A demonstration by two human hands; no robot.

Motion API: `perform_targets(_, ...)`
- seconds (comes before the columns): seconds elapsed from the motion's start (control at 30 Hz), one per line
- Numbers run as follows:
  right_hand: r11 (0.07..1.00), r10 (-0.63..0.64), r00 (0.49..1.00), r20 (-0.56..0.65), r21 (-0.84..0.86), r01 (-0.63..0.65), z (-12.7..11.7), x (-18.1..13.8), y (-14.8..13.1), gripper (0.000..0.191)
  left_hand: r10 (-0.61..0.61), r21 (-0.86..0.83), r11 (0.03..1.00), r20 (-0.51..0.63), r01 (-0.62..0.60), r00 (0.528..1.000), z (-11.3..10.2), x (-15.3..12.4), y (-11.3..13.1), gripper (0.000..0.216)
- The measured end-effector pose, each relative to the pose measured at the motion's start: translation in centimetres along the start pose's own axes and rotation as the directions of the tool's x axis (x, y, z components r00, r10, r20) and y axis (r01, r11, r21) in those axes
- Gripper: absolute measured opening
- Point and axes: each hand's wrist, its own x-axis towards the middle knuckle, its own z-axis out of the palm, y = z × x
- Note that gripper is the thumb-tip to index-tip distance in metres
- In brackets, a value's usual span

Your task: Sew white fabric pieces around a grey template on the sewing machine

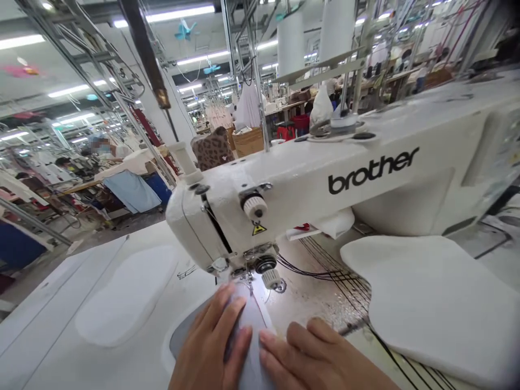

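Note:
A grey-blue fabric piece with a white edge (252, 325) lies under the needle area (249, 281) of a white sewing machine (300, 184). My left hand (211, 341) rests on the fabric, fingers stretched towards the presser foot and slightly apart. To its right, my right hand (314, 352) has curled fingers, with thumb and forefinger pressed together on the fabric's right edge near the front. The fabric's left part shows beyond my left hand, with a rounded white rim. Both palms hide some of the cloth.
A white curved cut piece (125, 295) lies on the table at left, and a larger one (434, 298) at right. Black cords (325, 265) run across the machine bed. Thread cones (337, 30) stand above. Behind are other workstations and a person (106, 149).

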Motion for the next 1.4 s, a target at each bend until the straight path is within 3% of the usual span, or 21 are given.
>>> perform_targets(0.13, 1.000, -0.001, 1.000, -0.026, 0.013, 0.001, 1.0, 1.8, 1.0, 0.013, -0.083, -0.067, 0.994, -0.020, 0.082, 0.996, 0.1, 1.4, -1.2, 0.024)
perform_targets(0.3, 0.998, 0.020, 0.997, -0.081, 0.063, -0.015, 1.8, 2.5, 1.5, 0.043, -0.174, -0.165, 0.968, 0.103, 0.190, 0.979, 0.4, 1.9, -2.1, 0.019)
perform_targets(0.57, 0.986, 0.109, 0.993, -0.049, 0.134, -0.101, 2.1, 2.5, 1.0, 0.035, -0.233, -0.240, 0.926, 0.240, 0.290, 0.942, 0.5, 2.4, -2.7, 0.018)
perform_targets(0.8, 0.977, 0.147, 0.989, -0.029, 0.161, -0.140, 1.9, 2.7, 1.2, 0.026, -0.186, -0.266, 0.941, 0.115, 0.211, 0.976, 0.8, 3.0, -3.4, 0.025)
perform_targets(1.03, 0.977, 0.130, 0.991, -0.014, 0.173, -0.125, 2.3, 2.3, 1.1, 0.013, -0.147, -0.283, 0.946, 0.070, 0.161, 0.987, 1.0, 2.9, -3.6, 0.022)
perform_targets(1.1, 0.978, 0.113, 0.993, -0.015, 0.176, -0.109, 2.3, 2.3, 1.1, 0.008, -0.078, -0.311, 0.945, 0.073, 0.097, 0.994, 0.8, 2.8, -3.5, 0.015)
perform_targets(1.23, 0.982, 0.114, 0.992, -0.050, 0.159, -0.105, 2.1, 2.4, 1.1, 0.007, 0.082, -0.439, 0.897, 0.043, -0.055, 0.996, 0.4, 2.8, -3.5, 0.022)
perform_targets(1.4, 0.977, 0.130, 0.988, -0.083, 0.183, -0.113, 2.1, 2.5, 1.0, 0.007, 0.071, -0.442, 0.896, 0.042, -0.045, 0.997, 0.4, 2.8, -3.5, 0.020)
